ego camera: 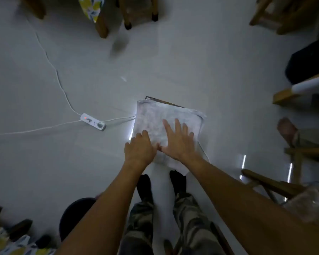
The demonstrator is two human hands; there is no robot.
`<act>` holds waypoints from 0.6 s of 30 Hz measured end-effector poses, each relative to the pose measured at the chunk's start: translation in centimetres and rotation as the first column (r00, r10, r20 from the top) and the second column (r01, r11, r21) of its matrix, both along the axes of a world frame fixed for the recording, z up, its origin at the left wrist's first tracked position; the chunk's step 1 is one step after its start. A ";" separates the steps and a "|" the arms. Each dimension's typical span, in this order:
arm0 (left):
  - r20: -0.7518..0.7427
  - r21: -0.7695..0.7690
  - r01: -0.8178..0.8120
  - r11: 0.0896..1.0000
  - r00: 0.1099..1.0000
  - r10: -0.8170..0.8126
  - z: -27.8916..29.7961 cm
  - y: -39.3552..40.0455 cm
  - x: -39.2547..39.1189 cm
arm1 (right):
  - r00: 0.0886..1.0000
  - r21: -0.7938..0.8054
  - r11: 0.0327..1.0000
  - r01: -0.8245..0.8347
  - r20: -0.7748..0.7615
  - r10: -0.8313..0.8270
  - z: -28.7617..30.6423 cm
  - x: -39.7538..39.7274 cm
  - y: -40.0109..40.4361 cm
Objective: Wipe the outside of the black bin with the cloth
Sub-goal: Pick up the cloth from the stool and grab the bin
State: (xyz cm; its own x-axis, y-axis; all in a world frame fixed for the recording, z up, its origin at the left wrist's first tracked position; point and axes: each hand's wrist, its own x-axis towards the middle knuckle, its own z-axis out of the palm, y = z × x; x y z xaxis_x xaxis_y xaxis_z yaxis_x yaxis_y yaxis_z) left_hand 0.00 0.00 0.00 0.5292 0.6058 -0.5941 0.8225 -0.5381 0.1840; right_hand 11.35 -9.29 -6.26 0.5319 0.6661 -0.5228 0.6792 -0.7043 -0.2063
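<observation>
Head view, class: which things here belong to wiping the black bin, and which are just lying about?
Belongs to the job:
cloth, spread over the bin
black bin, only an edge showing
left hand and right hand, both on the cloth

Lying about:
power strip and white cable
wooden chair legs

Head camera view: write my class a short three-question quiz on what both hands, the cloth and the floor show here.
1. True or false: the right hand lies flat, fingers spread, on the cloth.
2. Where is the left hand? A) on the power strip B) at the cloth's near left edge C) in the air
3. What white item with a red light lies on the floor, left of the cloth?

Key: 1 true; 2 B; 3 the power strip.
</observation>
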 end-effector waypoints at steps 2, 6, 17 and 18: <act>0.026 0.067 -0.051 0.996 0.998 0.050 -2.6 -0.1 -0.3 | 0.995 0.027 0.997 -0.078 0.065 0.076 -2.6 0.1 0.9; 0.082 0.113 -0.181 0.977 0.982 0.172 -7.4 0.1 -1.0 | 0.975 0.053 0.983 -0.173 0.147 0.164 -8.1 -0.3 1.7; 0.316 0.284 -0.365 0.887 0.909 0.272 -12.0 -5.9 -7.4 | 0.861 0.312 0.899 -0.306 0.494 0.122 -12.0 -4.5 -1.9; 0.322 0.286 -0.375 0.882 0.904 0.281 -11.2 -7.1 -8.5 | 0.857 0.314 0.882 -0.350 0.487 0.167 -11.3 -4.7 -2.0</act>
